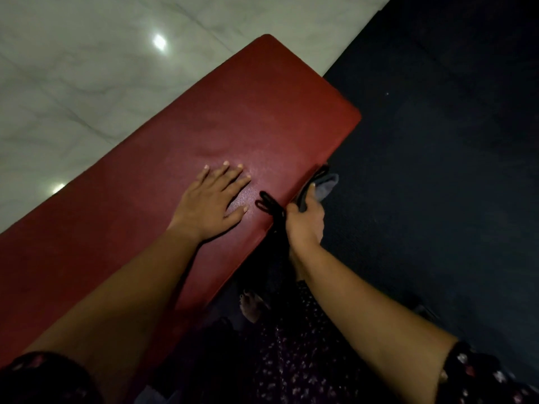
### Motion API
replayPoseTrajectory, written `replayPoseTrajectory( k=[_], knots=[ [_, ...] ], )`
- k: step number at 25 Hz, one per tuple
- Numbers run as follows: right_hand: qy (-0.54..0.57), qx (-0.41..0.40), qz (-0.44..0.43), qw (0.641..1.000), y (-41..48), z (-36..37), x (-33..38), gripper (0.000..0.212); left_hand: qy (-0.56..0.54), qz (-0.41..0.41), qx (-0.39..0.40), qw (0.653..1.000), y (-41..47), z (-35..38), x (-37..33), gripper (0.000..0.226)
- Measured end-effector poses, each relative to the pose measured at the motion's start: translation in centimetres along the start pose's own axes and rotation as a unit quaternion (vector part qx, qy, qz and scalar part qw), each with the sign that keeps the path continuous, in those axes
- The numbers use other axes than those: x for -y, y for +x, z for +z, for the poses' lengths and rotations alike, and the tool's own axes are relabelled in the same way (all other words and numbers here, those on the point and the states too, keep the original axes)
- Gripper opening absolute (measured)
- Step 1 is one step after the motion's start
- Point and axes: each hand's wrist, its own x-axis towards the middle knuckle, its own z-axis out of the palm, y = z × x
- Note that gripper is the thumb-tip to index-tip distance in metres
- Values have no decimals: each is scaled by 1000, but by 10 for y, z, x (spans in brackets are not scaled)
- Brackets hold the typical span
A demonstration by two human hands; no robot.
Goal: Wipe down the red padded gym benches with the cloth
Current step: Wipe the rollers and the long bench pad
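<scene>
Red padded gym bench (233,118) running long from lower left to upper right. Left hand (211,204) pressed flat on top, fingers straight and spread. Right hand (304,220) clamped on grey cloth (323,188) at near side edge, closer to unwiped length ahead.

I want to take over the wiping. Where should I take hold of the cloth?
Probably the grey cloth's free end, hanging off the red bench's right edge beyond the right hand. Come from the dark-floor side; the rest is bunched inside that hand's fingers.
</scene>
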Motion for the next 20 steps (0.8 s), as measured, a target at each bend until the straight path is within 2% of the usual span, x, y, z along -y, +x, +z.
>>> replayPoseTrajectory(
  k=[1,3,5,6,8,11,13,16,18,20],
  knots=[
    [-16,11,-7,1000,-3,0,-6,76,2,-3,5,1000,-1,0,-1,69],
    [66,16,41,997,10,-5,2,69,1,-14,8,1000,-4,0,-1,70],
    [152,-15,81,985,24,-10,18,65,-1,-25,10,1000,-11,-1,-5,70],
    [150,-30,82,985,21,-10,25,66,1,-27,10,1000,-16,-1,-7,70],
    [60,-52,32,996,-3,-4,28,67,3,-22,9,1000,-25,-3,-8,69],
    [-34,-10,-46,998,-52,6,7,67,8,-17,-1,1000,-41,-3,-9,66],
    [-52,18,-42,998,-56,8,-1,68,7,-28,-10,1000,-52,-1,-12,65],
    [-2,8,18,1000,-39,5,16,68,12,-48,-19,999,-62,4,-18,64],
    [-61,0,17,998,-58,8,21,65,11,-55,-23,998,-68,6,-20,63],
    [-157,14,-47,986,-95,19,8,67,9,-58,-24,998,-73,6,-21,62]
  ],
)
